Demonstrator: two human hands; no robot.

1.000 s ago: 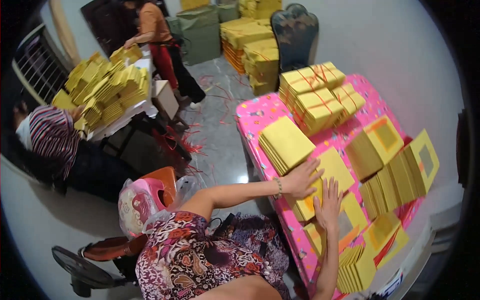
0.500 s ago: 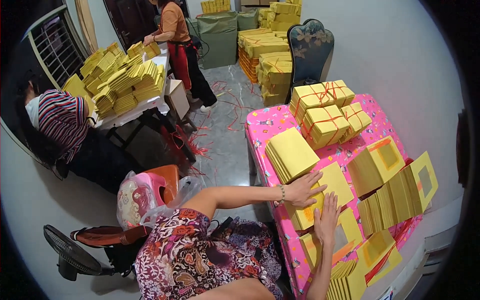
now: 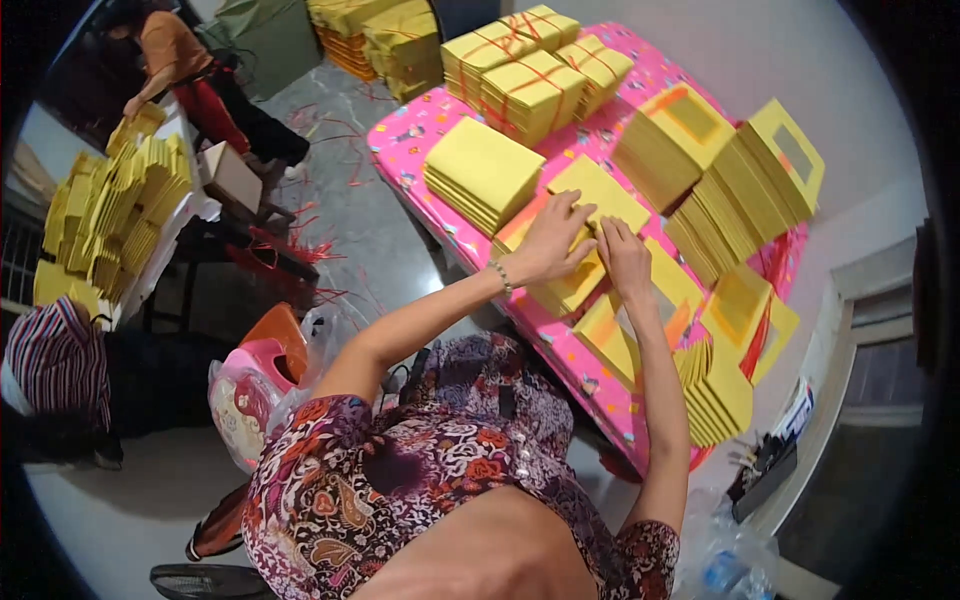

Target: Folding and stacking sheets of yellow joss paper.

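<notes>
My left hand (image 3: 545, 242) rests on a stack of yellow folded paper pieces (image 3: 570, 292), its fingers spread and pointing away from me. A bracelet circles that wrist. Close on its right, my right hand (image 3: 626, 258) has its fingers bent and held together at the edge of a yellow paper flap (image 3: 598, 195). The flap stretches beyond both hands. Part of the stack is hidden under my palms. Below my right hand lies another stack (image 3: 612, 338) with a grey window and an orange patch.
The pink patterned table (image 3: 400, 150) also bears a plain yellow stack (image 3: 483, 172), bundles tied with red string (image 3: 535, 90) and leaning windowed stacks (image 3: 750, 200). Two people work at a table with yellow piles (image 3: 130, 210) on the left. Red string scraps (image 3: 300, 240) litter the floor.
My view has turned, so the table appears further left and higher. My right hand's fingers have gone from lying flat to bent at the paper's edge; my left stays on the stack.
</notes>
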